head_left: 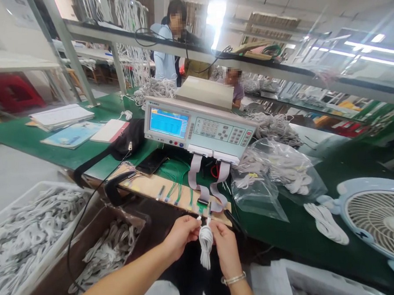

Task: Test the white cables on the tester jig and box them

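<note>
A bundled white cable [206,246] hangs between my two hands at the front edge of the bench. My left hand [183,235] is closed in a pinch on one white connector end of it. My right hand [224,243] pinches the other end, beside the bundle. Both ends point at small connectors on a wooden board [183,195]; whether they are plugged in is too small to tell. Grey ribbon cables [195,171] run from the board up to a tester [199,127] with a lit blue screen.
Bins of white cables [33,235] stand at the lower left. Right of the tester lie plastic bags of cables [284,173], a loose bundle [326,222] and a fan [385,217]. A black phone [152,161] and bag [132,140] lie left. Two people are behind the bench.
</note>
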Demonstrator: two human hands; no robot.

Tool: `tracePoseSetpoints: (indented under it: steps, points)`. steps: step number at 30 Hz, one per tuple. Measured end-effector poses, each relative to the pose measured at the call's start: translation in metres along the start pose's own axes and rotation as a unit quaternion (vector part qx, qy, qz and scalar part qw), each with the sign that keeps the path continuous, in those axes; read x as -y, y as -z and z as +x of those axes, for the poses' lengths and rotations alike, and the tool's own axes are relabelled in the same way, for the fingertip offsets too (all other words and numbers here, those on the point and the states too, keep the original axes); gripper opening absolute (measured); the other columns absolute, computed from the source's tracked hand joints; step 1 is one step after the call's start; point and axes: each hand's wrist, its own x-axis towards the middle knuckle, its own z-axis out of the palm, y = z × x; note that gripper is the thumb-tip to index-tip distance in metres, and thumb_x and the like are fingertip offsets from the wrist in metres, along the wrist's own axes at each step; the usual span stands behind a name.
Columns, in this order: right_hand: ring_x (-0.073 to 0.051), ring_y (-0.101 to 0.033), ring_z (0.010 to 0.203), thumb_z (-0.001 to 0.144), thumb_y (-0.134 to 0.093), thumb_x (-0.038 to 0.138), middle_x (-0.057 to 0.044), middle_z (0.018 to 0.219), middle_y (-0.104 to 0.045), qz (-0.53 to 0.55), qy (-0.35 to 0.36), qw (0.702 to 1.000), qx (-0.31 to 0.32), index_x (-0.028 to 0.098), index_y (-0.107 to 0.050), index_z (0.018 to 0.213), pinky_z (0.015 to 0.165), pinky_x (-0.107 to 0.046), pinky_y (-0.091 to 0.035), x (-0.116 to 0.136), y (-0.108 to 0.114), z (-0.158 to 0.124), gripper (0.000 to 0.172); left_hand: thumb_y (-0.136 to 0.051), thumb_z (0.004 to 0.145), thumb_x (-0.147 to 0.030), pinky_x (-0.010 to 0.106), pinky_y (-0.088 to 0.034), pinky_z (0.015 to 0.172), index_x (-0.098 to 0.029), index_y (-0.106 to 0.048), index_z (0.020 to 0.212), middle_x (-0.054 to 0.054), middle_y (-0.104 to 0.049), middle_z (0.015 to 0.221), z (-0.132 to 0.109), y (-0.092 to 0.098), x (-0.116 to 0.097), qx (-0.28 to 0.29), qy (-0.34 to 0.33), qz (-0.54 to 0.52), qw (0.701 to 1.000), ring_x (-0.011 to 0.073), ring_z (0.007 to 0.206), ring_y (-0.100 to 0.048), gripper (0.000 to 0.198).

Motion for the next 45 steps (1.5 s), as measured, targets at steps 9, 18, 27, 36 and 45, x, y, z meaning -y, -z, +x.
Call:
tracePoseSetpoints:
  steps: [9,18,27,36,45]
  points:
    - [-0.009,-0.041,0.047,0.071,-0.055,0.037,0.0,0.058,-0.057,-0.056,0.026,0.998,-0.011,0.013,-0.062,0.086,0.04,-0.018,-0.031,-0.001,0.007,-0.017,0.029,-0.068,0.056,-0.033,0.022,-0.039,0.058,-0.011,-0.055,0.064,0.001,-0.056,0.06,-0.006,-0.011,0.012,-0.032,-0.085,-0.073,0.993,0.0083,0.055,-0.05,0.026]
    - [-0.003,-0.023,0.028,0.061,-0.055,0.056,0.011,0.034,-0.029,-0.016,-0.112,0.993,0.038,0.013,-0.058,0.087,0.024,-0.014,-0.02,-0.002,0.001,0.003,0.05,-0.059,0.058,-0.051,0.016,-0.027,0.047,-0.012,-0.061,0.077,-0.002,-0.05,0.061,0.001,-0.004,-0.009,0.052,0.071,-0.028,0.996,0.003,0.047,-0.037,0.043]
    - [-0.005,-0.029,0.025,0.059,-0.056,0.057,0.007,0.034,-0.042,-0.028,-0.099,0.994,0.035,0.013,-0.06,0.079,0.024,-0.017,-0.018,-0.008,-0.007,0.015,0.049,-0.058,0.059,-0.051,0.017,-0.022,0.044,-0.012,-0.059,0.067,-0.003,-0.045,0.054,0.007,-0.006,-0.009,0.052,0.026,0.017,0.998,0.0037,0.044,-0.034,0.04]
    - [-0.004,-0.031,0.03,0.061,-0.06,0.046,0.007,0.039,-0.042,0.013,-0.074,0.997,-0.002,0.014,-0.057,0.069,0.028,-0.016,-0.018,0.003,-0.011,0.001,0.033,-0.058,0.059,-0.052,0.017,-0.024,0.047,-0.013,-0.061,0.073,-0.003,-0.048,0.056,0.003,-0.004,-0.004,0.062,0.004,0.018,0.998,0.0042,0.046,-0.036,0.041]
    - [-0.004,-0.039,0.033,0.065,-0.059,0.037,0.008,0.047,-0.048,0.127,-0.097,0.986,-0.052,0.018,-0.05,0.071,0.028,-0.012,-0.02,-0.005,-0.027,-0.011,0.022,-0.052,0.063,-0.056,0.021,-0.036,0.053,-0.013,-0.059,0.08,0.0,-0.055,0.061,-0.008,-0.007,0.002,0.063,0.012,0.001,0.998,0.0097,0.053,-0.048,0.046]
